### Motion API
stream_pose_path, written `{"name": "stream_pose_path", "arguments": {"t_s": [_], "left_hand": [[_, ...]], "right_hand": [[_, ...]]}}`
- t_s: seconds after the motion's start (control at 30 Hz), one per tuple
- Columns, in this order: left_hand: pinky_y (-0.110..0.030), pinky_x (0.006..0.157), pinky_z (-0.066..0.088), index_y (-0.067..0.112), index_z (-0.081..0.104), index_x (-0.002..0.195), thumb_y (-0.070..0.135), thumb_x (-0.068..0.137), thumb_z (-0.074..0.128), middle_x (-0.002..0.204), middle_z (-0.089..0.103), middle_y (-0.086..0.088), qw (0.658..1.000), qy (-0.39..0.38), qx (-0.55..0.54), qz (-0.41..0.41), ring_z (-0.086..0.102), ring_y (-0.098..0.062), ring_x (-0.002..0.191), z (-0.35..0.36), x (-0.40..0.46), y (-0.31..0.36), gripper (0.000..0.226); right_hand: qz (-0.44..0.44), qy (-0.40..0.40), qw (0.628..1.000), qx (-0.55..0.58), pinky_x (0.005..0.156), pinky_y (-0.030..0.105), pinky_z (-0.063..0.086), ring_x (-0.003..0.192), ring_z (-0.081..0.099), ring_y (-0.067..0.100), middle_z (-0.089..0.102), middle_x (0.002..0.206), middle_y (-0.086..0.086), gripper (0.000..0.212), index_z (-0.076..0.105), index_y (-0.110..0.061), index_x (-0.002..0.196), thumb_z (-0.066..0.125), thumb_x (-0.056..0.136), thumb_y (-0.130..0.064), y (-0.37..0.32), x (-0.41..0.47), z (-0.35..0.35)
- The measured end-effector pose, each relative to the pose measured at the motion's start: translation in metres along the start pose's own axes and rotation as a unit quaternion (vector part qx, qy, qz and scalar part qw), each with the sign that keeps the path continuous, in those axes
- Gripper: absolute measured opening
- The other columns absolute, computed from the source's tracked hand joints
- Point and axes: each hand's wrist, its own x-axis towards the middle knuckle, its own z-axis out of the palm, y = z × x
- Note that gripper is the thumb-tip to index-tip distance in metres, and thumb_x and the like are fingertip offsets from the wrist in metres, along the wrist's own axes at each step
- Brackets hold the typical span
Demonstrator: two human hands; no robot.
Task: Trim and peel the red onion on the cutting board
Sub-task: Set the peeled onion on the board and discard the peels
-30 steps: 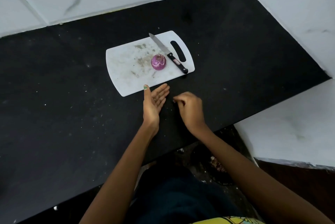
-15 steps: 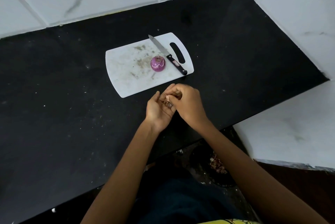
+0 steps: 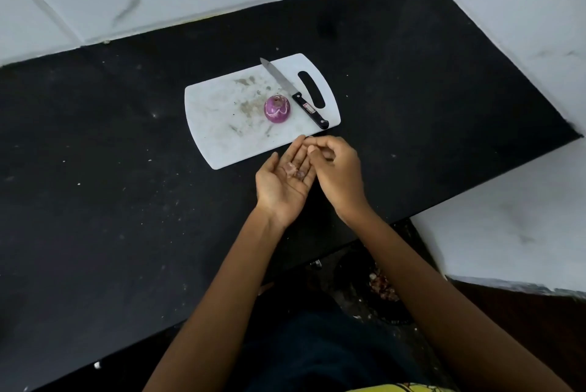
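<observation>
Head view. Since half a second back: hands parted slightly, the left hand (image 3: pixel 287 184) now turned palm-up and flat, fingers released, cupping a few small pale-pink peel scraps (image 3: pixel 295 170) near the finger bases. Right hand (image 3: pixel 336 169) loosely curled, fingertips pinched together over the left fingertips; anything between them too small to tell. A second back: left palm bare, right hand picking at the counter. Meaning, as a judgement: stray skin being gathered off the counter (image 3: pixel 95 169) for disposal, so trimming and peeling look finished or nearly so, with clean-up under way.

Red onion (image 3: pixel 277 109) alone on the cutting board (image 3: pixel 222 125), toward the board's 3 o'clock half, just beside and at 9 o'clock of the knife (image 3: pixel 293 93) handle, well apart from both hands, which hover off the board at its 5 o'clock edge. Skin glossy purple with white streaks, apparently bare of dry peel. Sits upright, a trimmed pale end facing up and tipped slightly toward 12 o'clock; root-to-stem axis near vertical, other end down on the board. Knife lies untouched, tip toward 11 o'clock, handle toward 5 o'clock.
</observation>
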Motion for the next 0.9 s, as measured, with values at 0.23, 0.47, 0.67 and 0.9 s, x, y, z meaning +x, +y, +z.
{"name": "stream_pose_path", "arguments": {"t_s": [0.23,0.47,0.67,0.9], "left_hand": [[-0.034,0.113,0.031,-0.001,0.045,0.135,0.044,0.100,0.021,0.131,0.055,-0.016,0.997,-0.077,0.014,0.021,0.046,-0.024,0.132,0.048,-0.016,-0.020,0.062],[-0.034,0.113,0.033,0.001,0.045,0.137,0.051,0.098,0.020,0.136,0.054,-0.015,0.972,-0.194,0.125,-0.051,0.049,-0.023,0.129,0.116,-0.023,-0.092,0.068],[-0.035,0.112,0.034,0.001,0.045,0.137,0.059,0.095,0.024,0.138,0.052,-0.017,0.933,-0.228,0.204,-0.188,0.050,-0.024,0.129,0.134,-0.021,-0.200,0.075],[-0.028,0.102,0.040,0.000,0.043,0.138,0.061,0.094,0.023,0.127,0.059,-0.013,0.880,-0.151,0.340,-0.295,0.055,-0.019,0.116,0.073,0.023,-0.326,0.078]], "right_hand": [[0.048,0.022,0.958,0.282,0.102,0.023,0.046,0.115,0.060,0.014,0.064,0.122,0.013,0.036,0.058,0.002,0.122,0.038,0.093,0.009,-0.024,-0.012,-0.042],[0.000,0.184,0.914,0.360,0.100,0.025,0.048,0.115,0.061,0.014,0.066,0.118,0.007,0.036,0.062,-0.002,0.117,0.038,0.092,0.009,-0.023,-0.032,-0.133],[0.022,0.356,0.825,0.440,0.097,0.025,0.049,0.107,0.064,0.015,0.068,0.108,0.006,0.032,0.065,-0.008,0.106,0.038,0.095,0.006,0.031,-0.069,-0.207],[0.129,0.493,0.700,0.501,0.089,0.022,0.052,0.094,0.065,0.017,0.070,0.098,0.010,0.026,0.066,0.000,0.104,0.043,0.094,0.006,0.165,-0.099,-0.240]]}}
